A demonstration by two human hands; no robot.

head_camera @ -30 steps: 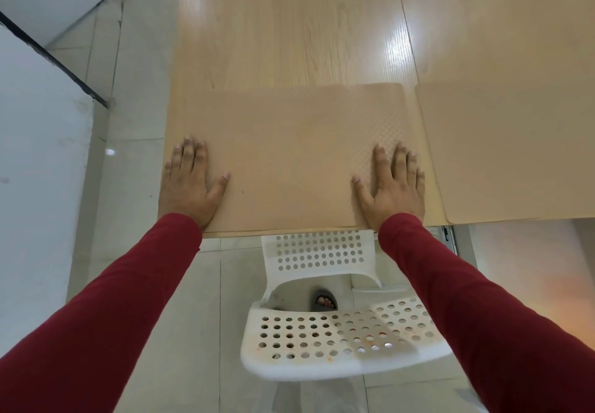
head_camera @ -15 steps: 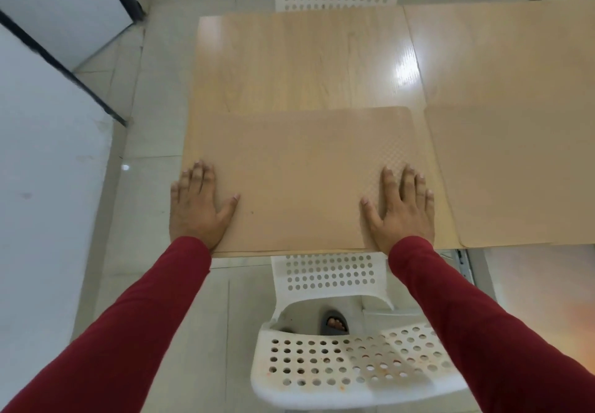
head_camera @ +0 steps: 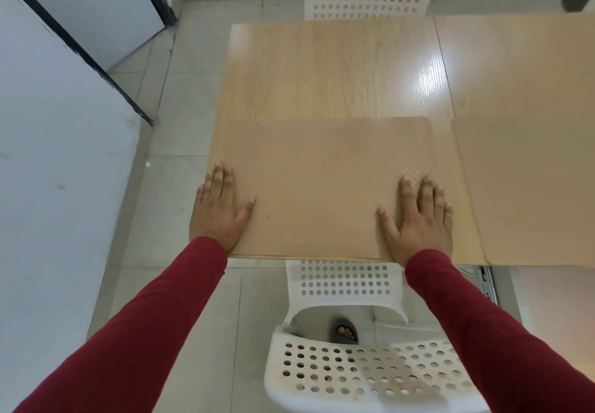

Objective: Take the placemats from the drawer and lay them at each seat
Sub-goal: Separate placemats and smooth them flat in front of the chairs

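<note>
Pressing flat with both palms, I hold the placemat (head_camera: 322, 184) on the counter (head_camera: 335, 68) in the lower middle of the frame. My left hand (head_camera: 217, 211) lies on its left edge and my right hand (head_camera: 418, 219) near its right edge, so neither grip closes on anything; the fingers are straight and spread. I think this keeps the mat square with the counter's near edge, just above the white chair (head_camera: 360, 370). The mat is tan, thin, with rounded corners and a fine woven pattern. A second placemat (head_camera: 528, 187) lies just beside it at the right.
</note>
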